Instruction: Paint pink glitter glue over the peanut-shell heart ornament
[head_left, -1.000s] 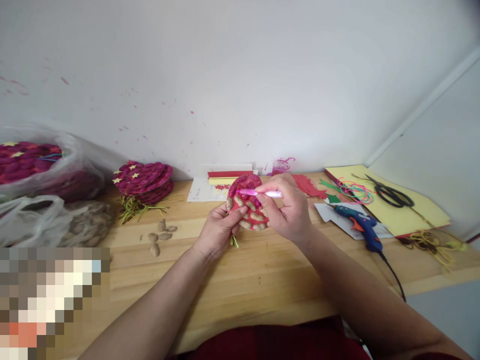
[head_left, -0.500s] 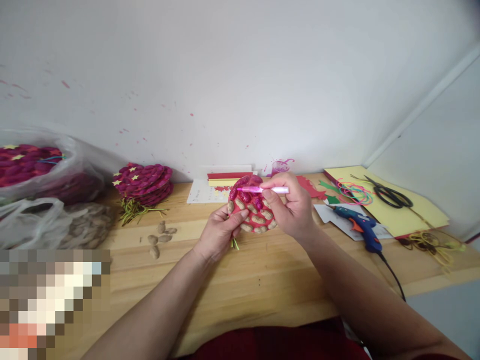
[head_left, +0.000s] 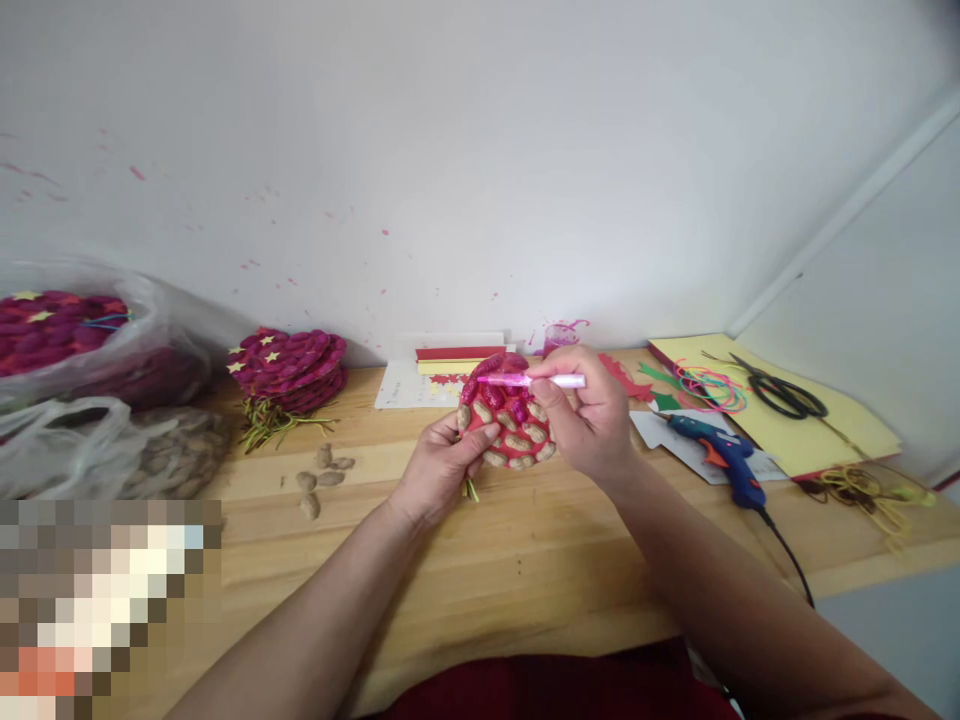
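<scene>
A round red disc covered with peanuts is held up above the wooden table. Its upper peanuts are coloured magenta, while the lower ones are plain tan. My left hand grips the disc at its lower left edge, thumb on the front, with short green-yellow strands hanging below. In my right hand is a white brush or pen with a magenta front part, pointing left across the upper part of the disc. Whether its tip touches a peanut cannot be made out.
Finished-looking magenta discs are stacked at the left, near loose peanuts and plastic bags. Behind the disc stands a magenta-stained cup. A blue glue gun, black scissors, and yellow paper lie at the right.
The whole view has shifted very slightly. The brush or pen still lies across the upper part of the disc, and both hands keep their holds.
</scene>
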